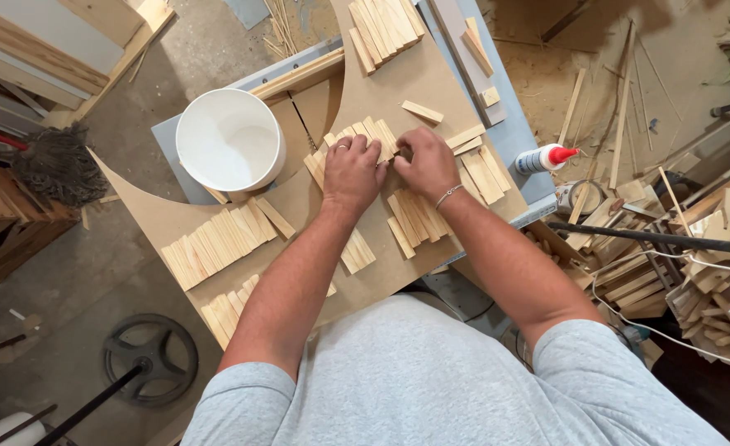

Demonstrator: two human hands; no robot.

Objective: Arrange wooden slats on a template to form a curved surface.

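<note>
left hand (351, 169): palm down, fingers curled narrow, pressing on a row of short wood slats (373, 136) laid side by side on the board (419, 78); ring on one finger.

right hand (428, 163): palm down, fingers bent narrow, tips touching the same row at its right end, just beside the left hand; whether it pinches a slat cannot be told. thin bracelet at the wrist.

slats: pale wood, set edge to edge in a slanted row, near the middle of the board, partly hidden under both hands.

board: brown sheet with curved cut-outs, lying on a grey table (509, 136).

other slat groups on the board: a long row (216, 239) at left; a lower row (229, 310) near the left elbow; a small batch (357, 252) between the forearms; a batch (414, 219) under the right wrist; a batch (485, 173) right of the right hand; a stack (386, 29) at the top edge; one loose slat (423, 111) above the hands.

bucket (230, 139): white, round, open, standing left of the hands, well clear of them.

glue bottle (545, 158): white, red cap, lying on its side at the table's right edge.

offcuts (687, 281): heap of wood scraps, on the floor at right.

mop (55, 165): on the floor at left.
</note>
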